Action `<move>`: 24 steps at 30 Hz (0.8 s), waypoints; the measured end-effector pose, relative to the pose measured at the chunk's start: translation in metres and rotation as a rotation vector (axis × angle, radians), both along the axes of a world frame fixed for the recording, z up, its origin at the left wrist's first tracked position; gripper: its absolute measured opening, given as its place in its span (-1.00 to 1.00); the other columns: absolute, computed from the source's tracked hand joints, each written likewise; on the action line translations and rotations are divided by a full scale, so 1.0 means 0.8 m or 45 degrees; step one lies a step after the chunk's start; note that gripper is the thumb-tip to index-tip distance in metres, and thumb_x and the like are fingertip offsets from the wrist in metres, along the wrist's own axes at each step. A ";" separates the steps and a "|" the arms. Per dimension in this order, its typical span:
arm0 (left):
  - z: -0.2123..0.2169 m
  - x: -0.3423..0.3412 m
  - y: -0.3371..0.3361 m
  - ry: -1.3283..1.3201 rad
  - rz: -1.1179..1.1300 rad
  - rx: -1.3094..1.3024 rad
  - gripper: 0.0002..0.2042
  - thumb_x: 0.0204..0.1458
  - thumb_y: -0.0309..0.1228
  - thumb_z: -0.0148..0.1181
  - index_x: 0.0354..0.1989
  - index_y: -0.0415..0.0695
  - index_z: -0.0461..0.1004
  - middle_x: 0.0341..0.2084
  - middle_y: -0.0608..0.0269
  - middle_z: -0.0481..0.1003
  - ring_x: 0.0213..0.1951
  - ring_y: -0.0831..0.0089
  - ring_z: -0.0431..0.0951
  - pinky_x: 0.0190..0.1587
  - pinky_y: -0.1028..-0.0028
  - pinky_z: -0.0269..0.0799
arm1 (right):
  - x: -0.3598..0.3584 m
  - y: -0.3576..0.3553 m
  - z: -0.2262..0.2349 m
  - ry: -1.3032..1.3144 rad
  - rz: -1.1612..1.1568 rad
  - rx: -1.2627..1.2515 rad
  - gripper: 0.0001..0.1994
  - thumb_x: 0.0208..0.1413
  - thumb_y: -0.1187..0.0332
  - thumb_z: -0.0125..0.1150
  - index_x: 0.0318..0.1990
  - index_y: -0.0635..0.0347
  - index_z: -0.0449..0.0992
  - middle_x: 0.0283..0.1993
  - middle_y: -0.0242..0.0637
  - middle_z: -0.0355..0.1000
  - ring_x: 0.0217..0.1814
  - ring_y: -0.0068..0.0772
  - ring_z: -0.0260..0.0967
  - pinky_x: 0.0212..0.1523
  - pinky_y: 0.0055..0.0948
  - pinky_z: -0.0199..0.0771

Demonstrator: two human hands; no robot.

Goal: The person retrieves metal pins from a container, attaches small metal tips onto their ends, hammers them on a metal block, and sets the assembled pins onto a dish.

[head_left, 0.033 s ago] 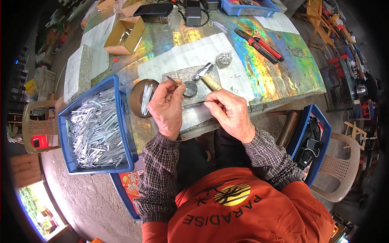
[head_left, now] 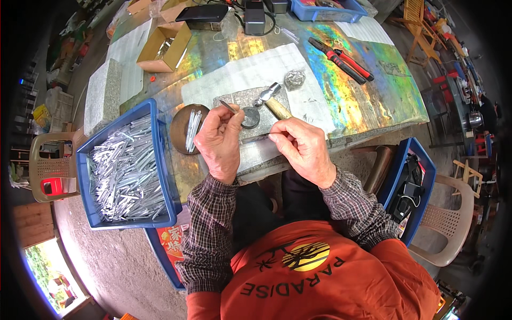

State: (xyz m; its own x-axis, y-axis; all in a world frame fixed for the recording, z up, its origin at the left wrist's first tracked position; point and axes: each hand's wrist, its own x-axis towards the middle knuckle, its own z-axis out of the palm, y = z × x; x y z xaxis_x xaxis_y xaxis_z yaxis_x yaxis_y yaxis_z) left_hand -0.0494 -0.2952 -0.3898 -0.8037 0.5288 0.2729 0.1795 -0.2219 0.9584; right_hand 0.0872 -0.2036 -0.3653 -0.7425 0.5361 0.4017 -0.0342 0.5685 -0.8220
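My left hand (head_left: pixel 218 138) is closed in a pinch on a slim, dark metal strip (head_left: pixel 228 107), its tip pointing up and left. Thumb and forefinger of my right hand (head_left: pixel 303 144) are pressed together just above the near edge of the slab; a tiny dark end shows at the fingertips, too small to name. Between the hands, a round dark disc (head_left: pixel 250 117) lies on the grey stone block (head_left: pixel 229 99). A hammer (head_left: pixel 276 106) rests there too, its wooden handle running toward my right hand. Left of my left hand, a round brown dish (head_left: pixel 180 130) holds several silvery strips (head_left: pixel 193 128).
At the left stands a blue bin (head_left: pixel 173 197) heaped with silvery metal strips (head_left: pixel 128 170). Red-handled pliers (head_left: pixel 341 60) and a crumpled clear ball (head_left: pixel 294 79) lie farther back. A cardboard box (head_left: pixel 178 50) sits at the back left, another blue bin (head_left: pixel 424 205) at the right.
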 end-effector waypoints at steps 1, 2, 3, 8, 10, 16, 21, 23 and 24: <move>-0.001 0.000 0.000 0.002 0.002 -0.006 -0.89 -0.02 -0.62 0.21 -0.31 -0.30 0.47 -0.51 0.36 0.45 -0.48 0.72 0.37 -0.41 0.70 0.32 | -0.001 0.000 0.002 -0.001 -0.008 -0.013 -0.94 -0.02 0.54 0.20 -0.36 0.30 0.46 -0.48 -0.27 0.39 -0.54 -0.46 0.34 -0.53 -0.52 0.31; -0.001 0.000 0.000 0.004 0.005 -0.011 -0.89 -0.03 -0.62 0.21 -0.30 -0.30 0.47 -0.51 0.36 0.45 -0.47 0.72 0.37 -0.40 0.70 0.32 | -0.002 0.000 0.004 -0.002 -0.015 -0.025 -0.94 -0.03 0.52 0.19 -0.38 0.28 0.45 -0.48 -0.21 0.40 -0.52 -0.28 0.38 -0.51 -0.42 0.34; -0.001 0.000 0.000 0.003 0.006 -0.010 -0.89 -0.03 -0.62 0.21 -0.30 -0.30 0.47 -0.51 0.36 0.45 -0.47 0.72 0.37 -0.40 0.70 0.32 | -0.003 0.001 0.006 -0.003 -0.015 -0.024 -0.94 -0.03 0.52 0.19 -0.38 0.28 0.45 -0.48 -0.21 0.40 -0.52 -0.28 0.38 -0.51 -0.42 0.34; 0.001 0.000 -0.001 0.036 0.018 -0.052 -0.88 -0.04 -0.62 0.23 -0.31 -0.30 0.47 -0.50 0.33 0.48 -0.44 0.68 0.41 -0.35 0.67 0.36 | -0.010 0.007 0.017 -0.003 -0.009 -0.009 -0.94 -0.03 0.52 0.19 -0.39 0.29 0.45 -0.48 -0.20 0.40 -0.51 -0.26 0.39 -0.50 -0.42 0.35; -0.001 0.000 -0.002 0.092 0.018 -0.087 -0.87 -0.06 -0.63 0.24 -0.31 -0.30 0.47 -0.50 0.29 0.49 -0.44 0.64 0.44 -0.34 0.63 0.38 | -0.016 0.011 0.021 0.005 0.015 0.013 -0.92 -0.03 0.51 0.19 -0.36 0.28 0.45 -0.47 -0.20 0.41 -0.51 -0.26 0.40 -0.50 -0.41 0.36; 0.001 -0.002 -0.006 0.488 0.055 -0.233 -0.81 -0.14 -0.63 0.25 -0.30 -0.26 0.48 -0.49 0.15 0.51 -0.44 0.45 0.51 -0.32 0.52 0.41 | -0.049 0.023 0.047 0.066 0.113 0.201 -0.80 -0.06 0.44 0.24 -0.24 0.25 0.45 -0.45 -0.18 0.42 -0.48 -0.25 0.41 -0.49 -0.38 0.38; -0.007 -0.005 -0.006 0.536 0.113 -0.325 -0.82 -0.14 -0.62 0.21 -0.30 -0.23 0.49 -0.48 0.12 0.51 -0.44 0.36 0.53 -0.32 0.49 0.42 | -0.073 0.025 0.045 0.092 0.300 0.394 -0.85 -0.07 0.43 0.23 -0.33 0.22 0.42 -0.41 -0.21 0.42 -0.44 -0.16 0.41 -0.49 -0.31 0.36; 0.000 -0.002 -0.005 0.490 0.111 -0.298 -0.82 -0.13 -0.62 0.20 -0.29 -0.23 0.49 -0.48 0.12 0.51 -0.43 0.33 0.53 -0.32 0.46 0.42 | -0.071 0.021 0.050 0.039 0.295 0.384 -0.87 -0.06 0.42 0.21 -0.39 0.21 0.39 -0.41 -0.21 0.41 -0.43 -0.13 0.40 -0.49 -0.27 0.36; 0.000 0.000 -0.005 0.487 0.118 -0.297 -0.82 -0.13 -0.62 0.20 -0.29 -0.23 0.49 -0.48 0.12 0.51 -0.43 0.33 0.53 -0.32 0.46 0.42 | -0.069 0.018 0.047 0.026 0.258 0.426 -0.88 -0.06 0.43 0.21 -0.41 0.21 0.39 -0.41 -0.21 0.41 -0.43 -0.13 0.40 -0.50 -0.28 0.35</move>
State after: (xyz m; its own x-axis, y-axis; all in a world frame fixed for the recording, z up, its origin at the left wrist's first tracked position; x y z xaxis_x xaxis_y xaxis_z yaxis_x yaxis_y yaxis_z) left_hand -0.0495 -0.2995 -0.3894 -0.7150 0.5421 0.4414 0.5390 0.0255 0.8419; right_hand 0.0317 -0.1893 -0.3275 -0.8102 0.2162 0.5449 -0.1878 0.7848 -0.5906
